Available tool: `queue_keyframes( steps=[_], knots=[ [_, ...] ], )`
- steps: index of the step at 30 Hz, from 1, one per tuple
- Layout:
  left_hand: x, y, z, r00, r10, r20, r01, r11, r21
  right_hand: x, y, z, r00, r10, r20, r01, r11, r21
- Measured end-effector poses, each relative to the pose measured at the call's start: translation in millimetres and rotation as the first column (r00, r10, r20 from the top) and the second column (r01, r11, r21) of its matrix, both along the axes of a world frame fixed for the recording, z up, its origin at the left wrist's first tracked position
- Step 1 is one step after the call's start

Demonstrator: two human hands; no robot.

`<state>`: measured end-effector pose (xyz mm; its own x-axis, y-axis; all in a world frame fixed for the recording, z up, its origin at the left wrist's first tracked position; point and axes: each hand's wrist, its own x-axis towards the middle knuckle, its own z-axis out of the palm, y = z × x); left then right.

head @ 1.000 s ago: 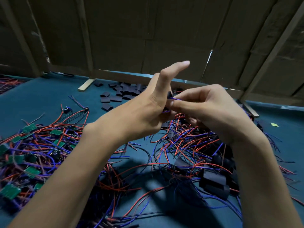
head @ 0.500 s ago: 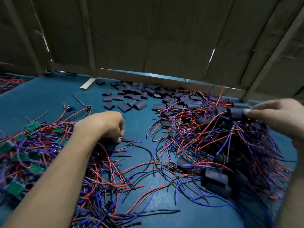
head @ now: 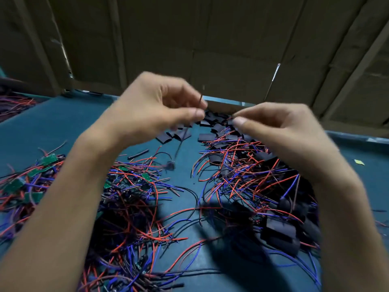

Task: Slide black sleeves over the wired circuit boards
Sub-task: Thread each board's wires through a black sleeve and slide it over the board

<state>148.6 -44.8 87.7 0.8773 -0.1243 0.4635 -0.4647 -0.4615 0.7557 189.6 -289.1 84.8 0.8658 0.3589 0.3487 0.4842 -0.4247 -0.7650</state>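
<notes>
Both hands up over the teal table (head: 52, 127), frame motion-blurred. Left hand (head: 153, 106) has fingers curled, thumb and forefinger pinching a thin dark wire (head: 183, 135) near its top end; wire runs near vertical, slightly tilted, top poking just above the fingertips, lower end dropping toward the table to a small blurred dark lump (head: 170, 165), can't tell if that's a board. Right hand (head: 280, 131) has fingers curled, thumb and forefinger tips pressed together at the left tip of the hand; something small may be pinched there, but too blurred to tell what or whether anything is held. The two hands are near each other, not touching.

Loose black sleeves (head: 212, 125) lie scattered flat at the far middle of the table, just behind and below the fingertips, no common direction. One narrow black tube piece (head: 139, 154) lies apart, long axis running diagonally, far end to the right.

Left pile (head: 126, 197): tangled red, blue and black wires with bare green circuit boards (head: 49, 160) showing, boards lying flat at mixed angles. Right pile (head: 252, 182): same wires, boards already in black sleeves (head: 281, 228), also at mixed angles.

Brown cardboard wall (head: 231, 49) stands along the far edge of the table. A small yellow-green scrap (head: 359, 162) lies at far right. No containers; everything lies straight on the table.
</notes>
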Motion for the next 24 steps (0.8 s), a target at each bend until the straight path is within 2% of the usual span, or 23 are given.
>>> queue_keyframes(
  steps=[3,6,9,11,12,13,14,15,16,17,18,19,21,24],
  knots=[
    [-6.1,-15.9,9.7,0.989,-0.036,0.141,0.07,0.966,-0.248,-3.6,25.1,-13.0,0.953,0.255,-0.167,-0.243,0.966,0.088],
    [-2.6,-20.9,6.7,0.984,-0.026,0.174,0.084,0.936,-0.341,-6.4,37.0,-21.2,0.857,0.431,-0.282,-0.381,0.899,0.217],
    [25.6,-4.9,-6.1,0.999,-0.031,0.018,0.035,0.907,-0.42,-5.8,35.5,-20.5,0.814,0.46,-0.356,-0.344,0.874,0.342],
    [62.3,10.3,-22.8,0.98,0.165,-0.112,-0.199,0.862,-0.466,-2.4,32.0,-16.2,0.809,0.411,-0.421,-0.2,0.865,0.46],
    [81.4,17.0,-34.7,0.935,0.31,-0.17,-0.354,0.834,-0.423,-0.6,30.2,-13.7,0.812,0.374,-0.448,-0.127,0.862,0.49],
    [100.2,24.5,-49.7,0.87,0.45,-0.202,-0.492,0.818,-0.299,1.5,28.7,-11.6,0.813,0.343,-0.471,-0.069,0.86,0.506],
    [115.5,32.8,-67.4,0.817,0.537,-0.209,-0.564,0.82,-0.098,2.3,27.1,-8.8,0.812,0.318,-0.49,-0.022,0.855,0.518],
    [126.1,38.7,-85.4,0.799,0.558,-0.224,-0.536,0.83,0.155,3.2,25.4,-6.0,0.81,0.307,-0.5,0.013,0.843,0.537],
    [131.4,41.8,-101.8,0.794,0.548,-0.263,-0.419,0.807,0.415,4.0,23.6,-3.1,0.805,0.311,-0.505,0.04,0.821,0.57],
    [133.2,45.0,-114.6,0.787,0.548,-0.284,-0.287,0.732,0.618,4.8,22.0,-0.7,0.798,0.331,-0.504,0.065,0.783,0.618],
    [134.5,48.0,-123.4,0.784,0.559,-0.271,-0.215,0.653,0.726,5.4,20.3,1.9,0.791,0.361,-0.494,0.09,0.73,0.677],
    [135.6,49.5,-127.8,0.793,0.561,-0.237,-0.209,0.616,0.759,5.7,18.4,4.0,0.788,0.39,-0.477,0.115,0.667,0.736],
    [139.4,54.0,-127.9,0.816,0.549,-0.181,-0.266,0.635,0.725,5.6,13.0,6.5,0.799,0.42,-0.431,0.146,0.56,0.816],
    [139.4,56.9,-121.8,0.766,0.583,-0.27,-0.264,0.669,0.695,2.5,6.5,10.3,0.818,0.425,-0.387,0.166,0.471,0.866]
  ],
)
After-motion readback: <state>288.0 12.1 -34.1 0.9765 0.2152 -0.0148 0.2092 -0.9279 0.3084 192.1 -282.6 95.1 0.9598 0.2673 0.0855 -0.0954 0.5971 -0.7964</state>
